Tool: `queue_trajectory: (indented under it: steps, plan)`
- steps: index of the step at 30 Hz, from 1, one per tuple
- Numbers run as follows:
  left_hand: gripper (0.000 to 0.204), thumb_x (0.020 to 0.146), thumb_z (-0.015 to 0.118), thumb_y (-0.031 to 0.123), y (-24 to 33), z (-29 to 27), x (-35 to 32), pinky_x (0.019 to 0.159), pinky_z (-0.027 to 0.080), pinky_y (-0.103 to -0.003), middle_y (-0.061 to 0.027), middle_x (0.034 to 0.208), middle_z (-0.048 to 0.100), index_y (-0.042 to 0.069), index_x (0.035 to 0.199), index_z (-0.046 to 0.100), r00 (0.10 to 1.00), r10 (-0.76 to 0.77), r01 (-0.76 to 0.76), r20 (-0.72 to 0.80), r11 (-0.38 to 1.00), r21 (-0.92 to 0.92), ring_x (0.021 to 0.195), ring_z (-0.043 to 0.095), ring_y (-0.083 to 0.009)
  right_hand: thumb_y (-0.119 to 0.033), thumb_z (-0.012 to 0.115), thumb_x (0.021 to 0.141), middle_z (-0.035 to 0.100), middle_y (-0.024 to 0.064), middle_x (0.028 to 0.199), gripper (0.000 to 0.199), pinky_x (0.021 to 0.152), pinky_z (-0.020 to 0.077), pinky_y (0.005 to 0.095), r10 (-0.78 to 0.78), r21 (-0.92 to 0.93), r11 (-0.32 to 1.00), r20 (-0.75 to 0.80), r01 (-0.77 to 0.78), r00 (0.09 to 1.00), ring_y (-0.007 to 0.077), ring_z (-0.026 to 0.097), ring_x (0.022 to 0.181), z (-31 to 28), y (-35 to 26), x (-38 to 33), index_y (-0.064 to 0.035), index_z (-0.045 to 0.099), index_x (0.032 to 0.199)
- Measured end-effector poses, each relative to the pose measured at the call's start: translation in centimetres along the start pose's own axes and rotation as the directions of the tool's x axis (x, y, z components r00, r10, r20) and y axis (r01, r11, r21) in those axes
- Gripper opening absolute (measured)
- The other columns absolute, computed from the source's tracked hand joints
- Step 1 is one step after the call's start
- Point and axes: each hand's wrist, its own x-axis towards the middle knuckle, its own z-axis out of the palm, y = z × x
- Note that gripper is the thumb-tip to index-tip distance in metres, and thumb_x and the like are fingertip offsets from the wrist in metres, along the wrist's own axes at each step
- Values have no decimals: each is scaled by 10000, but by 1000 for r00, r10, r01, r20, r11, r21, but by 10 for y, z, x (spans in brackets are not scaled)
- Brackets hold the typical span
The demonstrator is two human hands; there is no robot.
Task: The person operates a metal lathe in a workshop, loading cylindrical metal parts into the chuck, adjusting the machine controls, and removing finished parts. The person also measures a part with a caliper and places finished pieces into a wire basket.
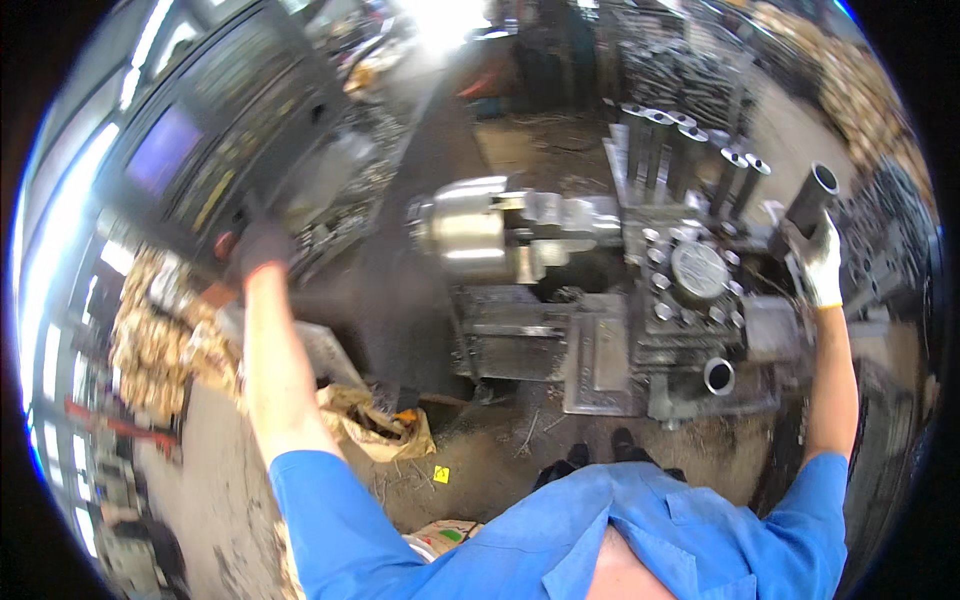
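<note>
Steel tube [812, 196], dark and hollow, stands tilted at the right of the view, its open end pointing up and away. The right hand [822, 262], in a white work glove, is wrapped closed around the tube's lower part, with the bare forearm rising to it from a blue short sleeve. Just left of this hand sits the lathe's tool turret [697, 272], a round grey block ringed with bolts. Behind the turret, a row of similar upright tubes [690, 150] stands close together. Another short tube [719, 376] lies lower down on the machine, its round opening facing the camera. Further left, the shiny silver chuck [470, 235] of the lathe points toward the turret.

The left hand [262, 248], in a dark glove, reaches up to the lower edge of the control panel [215, 130], touching it near an orange button; whether its fingers are curled or spread cannot be told. Metal shavings [165, 335] pile below that panel.
</note>
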Motion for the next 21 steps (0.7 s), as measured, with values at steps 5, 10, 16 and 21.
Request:
queue_trajectory:
  steps: [5,10,16,21]
  plan:
    - [720,1089,535,433,25,-43,-79,1081,483,-551,-303,1563,550,43,1665,347,884,-152,-30,-443,925,-378,1328,631,-467,-164,861,894,806,159,1072,474,904,592,380,-28,-26,999,-82,26,996,241,767,948,-63,-64,-53,24,666,1284]
    - [346,1069,671,252,126,5,-289,1005,554,-428,-205,1277,713,-2,1303,641,775,-177,-347,-607,683,-643,1202,693,-352,-26,882,828,805,138,1148,490,994,582,387,-11,72,997,-3,11,1000,227,763,1037,-107,-55,-105,16,694,1279]
    - [272,1029,624,319,173,134,-604,790,564,-464,-163,969,730,59,1072,693,794,218,384,568,544,-746,890,702,-304,71,809,716,727,84,1161,597,1002,570,406,-41,434,891,366,-132,930,222,707,1103,-114,-48,-134,-24,622,1275]
    - [281,907,715,296,133,196,-851,934,587,-562,-219,1188,755,172,1159,724,353,407,27,842,895,-444,1090,730,-437,-225,887,690,746,152,1033,531,867,607,415,-331,630,720,681,-291,654,291,738,937,-101,-73,-157,11,684,1120]
